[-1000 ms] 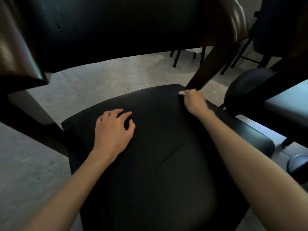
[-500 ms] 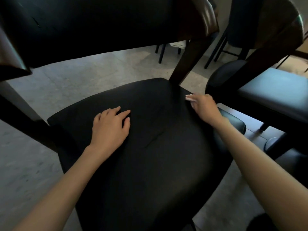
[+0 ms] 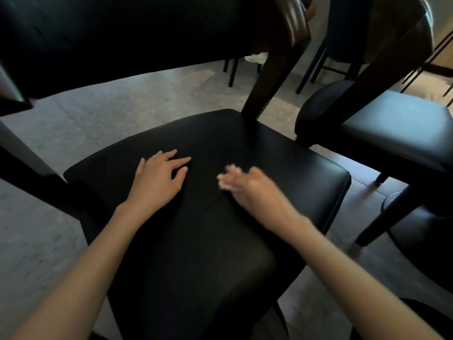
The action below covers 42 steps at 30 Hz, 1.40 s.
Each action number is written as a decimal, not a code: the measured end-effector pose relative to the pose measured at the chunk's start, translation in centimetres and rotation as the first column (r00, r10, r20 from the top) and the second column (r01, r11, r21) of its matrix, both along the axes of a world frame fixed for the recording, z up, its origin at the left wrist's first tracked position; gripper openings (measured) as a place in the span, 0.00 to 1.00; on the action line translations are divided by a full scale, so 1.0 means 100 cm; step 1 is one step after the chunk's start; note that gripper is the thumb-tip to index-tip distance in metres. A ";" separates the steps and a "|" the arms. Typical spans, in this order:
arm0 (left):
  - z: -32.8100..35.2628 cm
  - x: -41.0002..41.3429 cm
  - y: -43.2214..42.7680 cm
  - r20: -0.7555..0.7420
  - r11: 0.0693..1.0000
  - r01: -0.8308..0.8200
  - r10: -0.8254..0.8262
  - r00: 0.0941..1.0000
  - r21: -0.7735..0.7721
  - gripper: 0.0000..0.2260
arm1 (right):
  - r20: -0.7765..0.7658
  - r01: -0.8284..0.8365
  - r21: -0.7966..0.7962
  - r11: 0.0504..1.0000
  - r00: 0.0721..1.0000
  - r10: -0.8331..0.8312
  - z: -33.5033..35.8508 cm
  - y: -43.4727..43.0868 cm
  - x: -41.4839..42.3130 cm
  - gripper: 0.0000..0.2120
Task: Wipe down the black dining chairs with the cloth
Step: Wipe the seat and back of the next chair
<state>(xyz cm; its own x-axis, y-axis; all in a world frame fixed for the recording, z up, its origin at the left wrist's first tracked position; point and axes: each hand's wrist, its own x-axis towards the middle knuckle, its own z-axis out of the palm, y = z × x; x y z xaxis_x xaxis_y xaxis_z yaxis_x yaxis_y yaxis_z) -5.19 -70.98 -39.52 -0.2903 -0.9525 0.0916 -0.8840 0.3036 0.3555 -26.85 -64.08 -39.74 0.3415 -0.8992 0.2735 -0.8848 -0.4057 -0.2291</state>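
A black dining chair fills the view; its padded seat (image 3: 208, 241) lies below me and its dark backrest (image 3: 122, 33) runs across the top. My left hand (image 3: 157, 177) rests on the middle of the seat, palm down with fingers spread. My right hand (image 3: 255, 190) is blurred with motion just to the right of it, low over the seat. A small white cloth (image 3: 224, 184) shows at its fingertips, held between them.
A second black chair (image 3: 392, 128) stands close on the right, its seat catching pale light. Legs of further chairs (image 3: 231, 69) stand at the back. Grey speckled floor (image 3: 122, 114) shows to the left and behind the seat.
My right hand has swept with the cloth from the seat's far right corner by the back post toward the middle, close to my left hand. My left hand has stayed put.
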 end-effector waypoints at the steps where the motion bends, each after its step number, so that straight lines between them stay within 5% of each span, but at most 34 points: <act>1: 0.000 -0.002 0.002 -0.006 1.000 0.006 -0.006 1.000 -0.002 0.18 | 0.026 0.094 -0.021 0.995 0.995 -0.094 0.003 -0.009 -0.014 0.14; 5: 0.003 -0.007 0.007 -0.012 1.000 0.013 -0.013 1.000 -0.022 0.17 | 0.132 0.260 0.048 0.964 0.955 -0.264 0.008 -0.006 -0.021 0.16; 12: 0.005 0.007 0.012 -0.088 0.999 -0.029 0.028 0.996 -0.016 0.16 | 0.164 -0.179 0.073 0.981 0.973 0.165 0.001 0.048 0.036 0.15; 19: 0.006 0.013 0.026 -0.090 0.998 -0.041 0.037 0.995 -0.049 0.15 | 0.216 0.195 -0.010 0.981 0.958 -0.188 0.007 0.001 -0.016 0.08; 26: 0.008 0.016 0.033 -0.128 0.998 -0.054 0.048 0.991 -0.037 0.15 | 0.295 -0.135 0.048 0.990 0.949 0.115 0.005 0.051 0.052 0.09; 33: 0.009 0.020 0.038 -0.134 0.999 -0.030 0.024 0.991 -0.040 0.14 | 0.174 0.185 0.011 0.983 0.967 -0.184 0.010 0.004 0.002 0.10; 38: 0.007 0.022 0.038 -0.123 0.999 -0.035 0.031 0.992 -0.035 0.15 | 0.263 -0.080 0.058 0.995 0.963 0.062 0.003 0.039 0.046 0.07; 42: 0.004 0.020 0.046 -0.145 0.999 -0.014 0.008 0.989 -0.042 0.15 | 0.210 -0.005 0.027 1.000 0.978 0.000 0.005 0.018 0.018 0.06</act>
<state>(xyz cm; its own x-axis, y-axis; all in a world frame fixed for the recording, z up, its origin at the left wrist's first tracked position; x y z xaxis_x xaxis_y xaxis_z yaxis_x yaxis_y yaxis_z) -3.20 -66.41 -39.15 -0.2607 -0.9499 0.1725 -0.8277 0.3119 0.4664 -25.07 -62.27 -39.24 0.2812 -0.9065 0.3149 -0.8150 -0.3989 -0.4203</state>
